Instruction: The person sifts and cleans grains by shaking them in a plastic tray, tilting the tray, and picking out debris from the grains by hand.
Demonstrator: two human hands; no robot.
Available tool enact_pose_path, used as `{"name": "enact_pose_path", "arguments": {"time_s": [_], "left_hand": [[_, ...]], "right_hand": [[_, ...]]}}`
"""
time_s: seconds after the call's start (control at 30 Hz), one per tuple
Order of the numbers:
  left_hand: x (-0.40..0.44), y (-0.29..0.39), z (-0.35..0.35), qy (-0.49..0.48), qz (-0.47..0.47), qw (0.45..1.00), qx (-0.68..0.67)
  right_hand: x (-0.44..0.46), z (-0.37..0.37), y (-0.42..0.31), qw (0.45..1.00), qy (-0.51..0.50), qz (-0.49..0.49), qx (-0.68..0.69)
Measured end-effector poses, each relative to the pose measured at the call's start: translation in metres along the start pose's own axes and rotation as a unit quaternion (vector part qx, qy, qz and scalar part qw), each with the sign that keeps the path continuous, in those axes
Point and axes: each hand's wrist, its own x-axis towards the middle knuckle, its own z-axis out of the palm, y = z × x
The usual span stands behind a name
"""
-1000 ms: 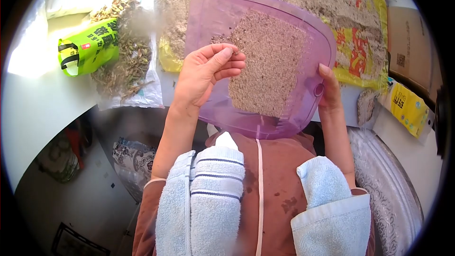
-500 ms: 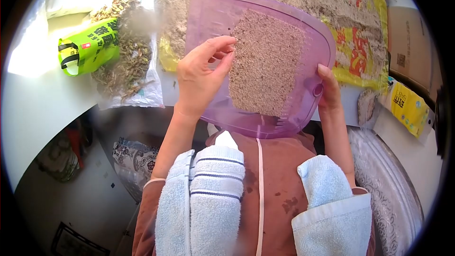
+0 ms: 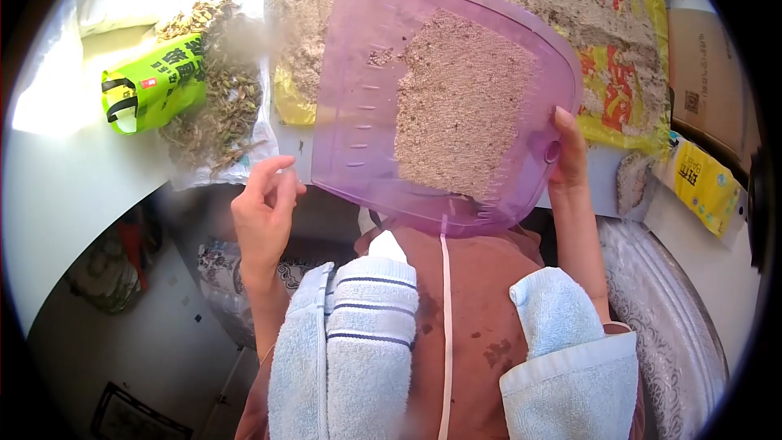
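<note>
A translucent purple plastic winnowing scoop is tilted in front of my chest. My right hand grips its right rim, thumb on top near the small round hole. A layer of small tan grains with dark specks covers the middle of the scoop. A small separate clump of grains lies left of the main layer. My left hand is beside the scoop's lower left corner, off the scoop, its fingers curled in towards the thumb. Whatever sits between those fingertips, if anything, is too small to make out.
Grain lies spread on a yellow sheet behind the scoop. A green bag and dried plant bits on white plastic are at left. A cardboard box and a yellow packet stand at right. Light blue towels cover my sleeves.
My left hand has moved from the grains leftward and down, past the scoop's edge. A small clump of grains now lies apart at left. The scoop's left side has shifted slightly; my right hand still holds it.
</note>
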Motion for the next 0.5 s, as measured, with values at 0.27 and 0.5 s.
{"name": "enact_pose_path", "arguments": {"time_s": [0.27,0.5], "left_hand": [[0.005,0.025,0.027,0.026,0.2,0.977,0.071],[0.036,0.031,0.089,-0.005,0.302,0.946,0.119]], "right_hand": [[0.008,0.006,-0.004,0.999,-0.028,0.028,-0.021],[-0.005,0.01,0.002,0.998,-0.042,0.024,-0.03]]}}
